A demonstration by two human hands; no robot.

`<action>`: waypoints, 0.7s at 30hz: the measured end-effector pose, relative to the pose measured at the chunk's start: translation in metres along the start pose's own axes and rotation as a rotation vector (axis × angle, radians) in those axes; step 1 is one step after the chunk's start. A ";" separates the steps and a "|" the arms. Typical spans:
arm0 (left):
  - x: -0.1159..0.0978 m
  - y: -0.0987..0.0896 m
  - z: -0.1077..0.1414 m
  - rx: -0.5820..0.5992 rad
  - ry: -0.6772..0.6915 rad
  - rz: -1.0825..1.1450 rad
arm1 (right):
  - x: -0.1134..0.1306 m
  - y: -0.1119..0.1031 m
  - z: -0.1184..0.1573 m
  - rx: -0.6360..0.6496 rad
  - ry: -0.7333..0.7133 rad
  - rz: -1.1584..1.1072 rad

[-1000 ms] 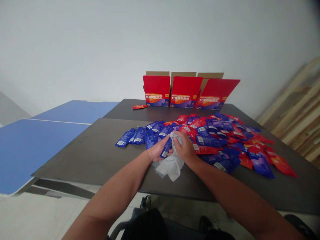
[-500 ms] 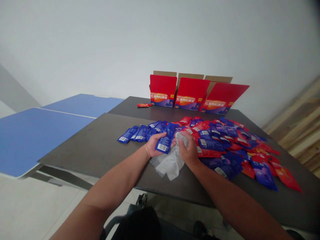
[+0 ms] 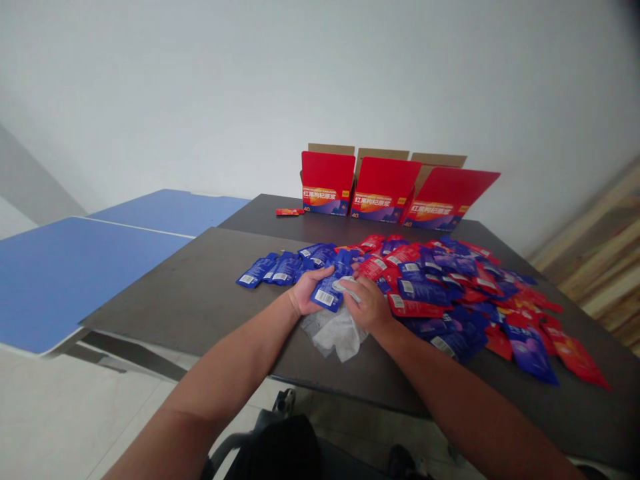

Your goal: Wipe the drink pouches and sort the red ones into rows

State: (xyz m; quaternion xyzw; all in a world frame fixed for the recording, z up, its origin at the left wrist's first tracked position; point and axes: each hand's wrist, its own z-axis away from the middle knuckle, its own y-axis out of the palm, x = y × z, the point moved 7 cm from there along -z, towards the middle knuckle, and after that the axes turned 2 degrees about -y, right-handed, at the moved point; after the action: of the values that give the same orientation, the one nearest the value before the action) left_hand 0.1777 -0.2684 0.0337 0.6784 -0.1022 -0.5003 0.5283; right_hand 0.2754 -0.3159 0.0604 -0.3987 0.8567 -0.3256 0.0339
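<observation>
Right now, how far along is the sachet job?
Done: unclear; the three open red-flapped cardboard cartons have their insides hidden. In hand: the left hand holds a blue plastic sachet, and the right hand presses a white cloth wipe onto it. Left: a loose heap of red and blue sachets on the dark table.

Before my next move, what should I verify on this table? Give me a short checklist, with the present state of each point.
Left hand touching blue sachet: ok.
Right hand pressing white wipe against that sachet: ok.
Sachet's barcode facing up: ok.
Red sachet lying apart from the pile, before the cartons: not ok.
Red cartons standing open: ok.
Contents of the cartons: cannot tell.
</observation>
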 end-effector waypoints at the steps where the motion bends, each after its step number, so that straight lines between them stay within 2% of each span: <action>1: 0.000 -0.002 0.000 -0.018 0.006 -0.024 | -0.003 -0.001 -0.001 -0.021 0.035 -0.001; 7: -0.011 -0.009 0.002 -0.079 0.086 -0.145 | -0.017 -0.010 -0.004 -0.131 0.216 -0.028; 11: -0.039 -0.009 0.012 -0.110 0.264 -0.201 | -0.017 -0.003 -0.004 -0.074 0.195 -0.019; 16: -0.076 -0.018 0.032 -0.335 0.631 -0.362 | -0.016 0.006 -0.001 -0.014 0.173 -0.007; 19: -0.081 -0.020 0.037 -0.479 0.749 -0.575 | -0.013 0.011 -0.001 0.014 0.152 -0.016; 21: -0.080 -0.018 0.035 -0.533 0.792 -0.778 | -0.008 0.014 -0.001 0.061 0.105 -0.021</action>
State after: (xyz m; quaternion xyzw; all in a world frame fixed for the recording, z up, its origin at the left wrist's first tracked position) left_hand 0.1049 -0.2291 0.0669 0.6450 0.4854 -0.3744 0.4564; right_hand 0.2711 -0.3025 0.0513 -0.3887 0.8427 -0.3724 -0.0027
